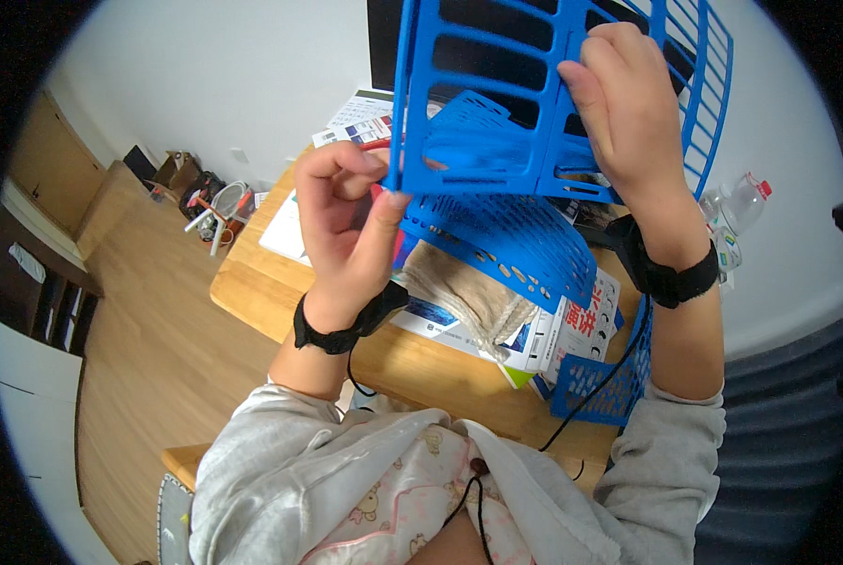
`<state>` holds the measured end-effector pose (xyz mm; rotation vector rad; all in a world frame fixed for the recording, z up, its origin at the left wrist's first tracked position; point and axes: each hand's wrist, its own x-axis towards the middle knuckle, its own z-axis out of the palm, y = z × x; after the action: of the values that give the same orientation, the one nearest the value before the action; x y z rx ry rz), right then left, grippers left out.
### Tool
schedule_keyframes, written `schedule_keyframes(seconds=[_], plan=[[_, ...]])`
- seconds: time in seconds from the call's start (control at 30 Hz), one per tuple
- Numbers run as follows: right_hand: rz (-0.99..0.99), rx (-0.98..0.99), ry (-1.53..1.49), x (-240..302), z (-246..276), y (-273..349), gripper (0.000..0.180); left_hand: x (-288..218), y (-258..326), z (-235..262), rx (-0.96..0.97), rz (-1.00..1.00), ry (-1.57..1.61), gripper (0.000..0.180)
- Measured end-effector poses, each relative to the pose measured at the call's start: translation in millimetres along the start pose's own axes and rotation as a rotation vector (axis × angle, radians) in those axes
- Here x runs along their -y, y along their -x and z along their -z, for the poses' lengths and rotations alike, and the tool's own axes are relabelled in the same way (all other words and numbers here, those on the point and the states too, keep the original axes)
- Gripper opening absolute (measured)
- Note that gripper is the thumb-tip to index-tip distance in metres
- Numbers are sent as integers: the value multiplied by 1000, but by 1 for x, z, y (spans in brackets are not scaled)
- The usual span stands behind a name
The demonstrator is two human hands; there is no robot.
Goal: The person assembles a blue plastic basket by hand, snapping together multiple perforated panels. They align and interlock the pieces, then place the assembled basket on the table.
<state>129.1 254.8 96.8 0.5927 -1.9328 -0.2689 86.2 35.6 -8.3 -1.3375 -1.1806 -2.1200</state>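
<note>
From where I stand, the blue, slatted, thin-barred plastic frame (551, 104) is up in the air above the pale wooden table (252, 273), and it looks light, fairly stiff and smooth, though the slender bars might bend (or crack, if forced). I'd take it by the thicker uprights and edges. The left hand (335, 231) pinches its lower left corner between thumb and curled fingers; the right hand (636, 122), higher, is closed over an upright. Both forearms reach up and forward.
</note>
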Motion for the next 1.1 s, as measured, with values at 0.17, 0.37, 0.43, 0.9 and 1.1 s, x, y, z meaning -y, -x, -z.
schedule_keyframes(seconds=[0.17, 0.37, 0.43, 0.9, 1.1], plan=[[26, 8, 25, -5, 2, -9, 28, 0, -1, 4, -2, 0, -59, 30], [53, 29, 0, -8, 4, -14, 29, 4, -4, 7, 12, -52, -105, 32], [57, 44, -25, -9, 3, -15, 30, 5, -4, 6, 10, -60, -58, 32], [34, 167, -159, -8, -11, -21, 30, 8, -3, 13, -56, -13, -111, 21], [17, 207, -182, -8, -13, -21, 31, 6, -4, 14, -66, 27, -107, 18]])
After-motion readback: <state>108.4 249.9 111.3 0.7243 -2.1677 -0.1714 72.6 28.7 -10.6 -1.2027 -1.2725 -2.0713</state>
